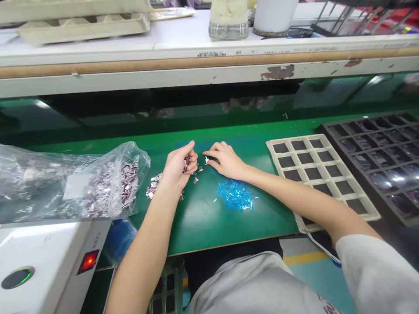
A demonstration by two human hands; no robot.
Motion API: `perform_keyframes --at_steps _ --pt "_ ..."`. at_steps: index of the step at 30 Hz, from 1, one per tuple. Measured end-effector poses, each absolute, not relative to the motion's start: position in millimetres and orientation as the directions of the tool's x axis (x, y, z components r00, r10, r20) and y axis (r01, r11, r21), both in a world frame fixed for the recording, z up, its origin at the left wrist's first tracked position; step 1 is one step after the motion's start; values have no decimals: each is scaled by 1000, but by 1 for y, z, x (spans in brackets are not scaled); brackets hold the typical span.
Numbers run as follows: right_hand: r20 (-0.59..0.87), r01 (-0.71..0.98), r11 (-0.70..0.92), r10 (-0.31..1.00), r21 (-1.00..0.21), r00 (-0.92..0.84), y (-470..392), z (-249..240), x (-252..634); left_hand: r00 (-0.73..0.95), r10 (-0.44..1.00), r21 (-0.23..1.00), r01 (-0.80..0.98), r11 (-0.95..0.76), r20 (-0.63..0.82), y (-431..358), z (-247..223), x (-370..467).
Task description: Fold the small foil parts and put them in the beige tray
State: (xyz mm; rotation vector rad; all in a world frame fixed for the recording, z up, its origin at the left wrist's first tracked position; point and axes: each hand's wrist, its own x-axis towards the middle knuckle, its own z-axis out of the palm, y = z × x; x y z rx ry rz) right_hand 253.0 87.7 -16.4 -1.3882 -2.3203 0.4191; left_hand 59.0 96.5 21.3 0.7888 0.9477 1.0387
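My left hand (pixel 178 165) is cupped over the green table (pixel 203 218) and holds several small purple-silver pieces (pixel 187 163) in its curled fingers. Just to its right, my right hand (pixel 224 159) pinches one small silver piece (pixel 207 160) between thumb and fingertip, close to the table surface. More of the same loose pieces (pixel 152 189) lie scattered on the table under and left of my left wrist. A little heap of blue film scraps (pixel 235 195) lies beside my right forearm.
A clear plastic bag (pixel 81 183) full of the same pieces lies at the left. A beige compartment tray (pixel 322 176) and a dark tray (pixel 386 161) sit at the right. A white machine with a red switch (pixel 88 261) stands near left. A raised shelf (pixel 209 65) spans the back.
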Motion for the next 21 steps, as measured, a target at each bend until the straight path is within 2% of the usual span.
perform_keyframes --at_steps 4,6,10,12,16,19,21 --pt "222 726 486 873 -487 -435 86 -16 253 205 944 900 -305 312 -258 96 20 60" --pt "266 652 496 866 -573 -424 86 -17 252 144 957 922 -263 283 -253 95 19 61" --pt "313 284 397 902 -873 -298 92 -21 249 32 969 947 -209 246 -245 94 16 66" --pt "283 100 308 936 -946 -209 95 -23 248 43 966 949 -181 259 -256 92 14 70" --pt "227 -38 224 969 -974 -97 99 -26 247 79 975 974 -74 212 -206 86 10 76" --pt "237 -46 234 968 -971 -85 99 -28 247 -47 988 985 92 149 -145 80 10 80" --pt "264 32 270 957 -962 -118 97 -27 248 -148 984 974 190 125 -98 76 12 83"
